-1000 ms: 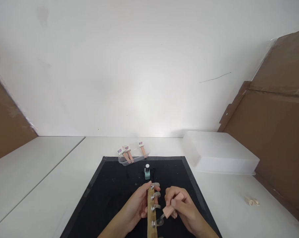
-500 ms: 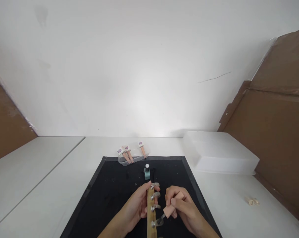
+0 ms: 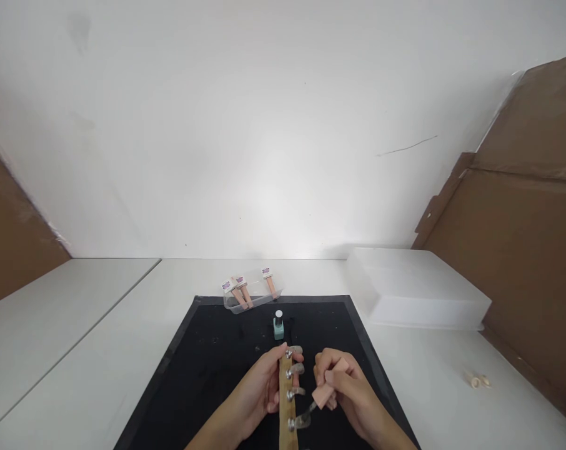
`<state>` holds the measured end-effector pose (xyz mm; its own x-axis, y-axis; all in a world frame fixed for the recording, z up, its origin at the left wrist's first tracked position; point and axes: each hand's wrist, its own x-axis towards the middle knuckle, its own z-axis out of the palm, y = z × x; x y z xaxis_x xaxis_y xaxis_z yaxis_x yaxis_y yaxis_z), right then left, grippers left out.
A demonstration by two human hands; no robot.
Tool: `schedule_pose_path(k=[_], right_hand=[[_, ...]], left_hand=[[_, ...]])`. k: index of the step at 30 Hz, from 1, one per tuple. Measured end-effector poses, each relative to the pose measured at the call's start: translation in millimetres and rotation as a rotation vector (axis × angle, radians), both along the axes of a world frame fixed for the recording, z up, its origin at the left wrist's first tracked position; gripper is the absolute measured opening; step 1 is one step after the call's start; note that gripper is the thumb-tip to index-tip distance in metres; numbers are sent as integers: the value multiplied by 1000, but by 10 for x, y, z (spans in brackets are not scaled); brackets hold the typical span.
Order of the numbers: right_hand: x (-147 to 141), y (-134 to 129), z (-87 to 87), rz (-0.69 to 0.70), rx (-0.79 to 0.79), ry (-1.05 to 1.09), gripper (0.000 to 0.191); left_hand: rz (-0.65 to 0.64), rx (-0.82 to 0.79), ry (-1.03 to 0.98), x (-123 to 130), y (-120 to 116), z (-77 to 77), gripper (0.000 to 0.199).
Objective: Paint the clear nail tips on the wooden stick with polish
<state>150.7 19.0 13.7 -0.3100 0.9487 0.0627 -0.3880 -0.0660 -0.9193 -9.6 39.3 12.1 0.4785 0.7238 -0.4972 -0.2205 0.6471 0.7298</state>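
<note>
My left hand (image 3: 259, 387) grips a narrow wooden strip (image 3: 287, 409) from its left side, near the far end. Along the strip stand several round metal pegs, each with a clear, curved piece like a false nail tip (image 3: 303, 422) pointing right. In my right hand (image 3: 346, 390), pinched between thumb and fingers, is a small tool with a blocky pink handle (image 3: 323, 395) and a thin stem. The stem's end is at or very close to the nearest clear tip; whether it touches I cannot tell. Beyond the strip stands a teal nail polish bottle (image 3: 278, 326).
A clear shallow tray (image 3: 259, 302) at the mat's far edge holds 3 pink pieces with white labels. The black mat (image 3: 217, 369) lies on a white table. A white box (image 3: 418, 290) and small beige rings (image 3: 477, 380) are on the right.
My right hand and the pink-handled tool have shifted slightly to the right. My left hand and the strip are almost where they were.
</note>
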Motion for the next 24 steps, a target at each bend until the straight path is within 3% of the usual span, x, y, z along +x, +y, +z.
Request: schedule_pose_path(k=[9, 24], right_hand=[[3, 40, -56, -28, -27, -107, 15], [-2, 20, 3, 7, -43, 21, 22]], left_hand=[[-13, 6, 11, 27, -8, 8, 41], [-13, 2, -10, 0, -17, 4, 40]])
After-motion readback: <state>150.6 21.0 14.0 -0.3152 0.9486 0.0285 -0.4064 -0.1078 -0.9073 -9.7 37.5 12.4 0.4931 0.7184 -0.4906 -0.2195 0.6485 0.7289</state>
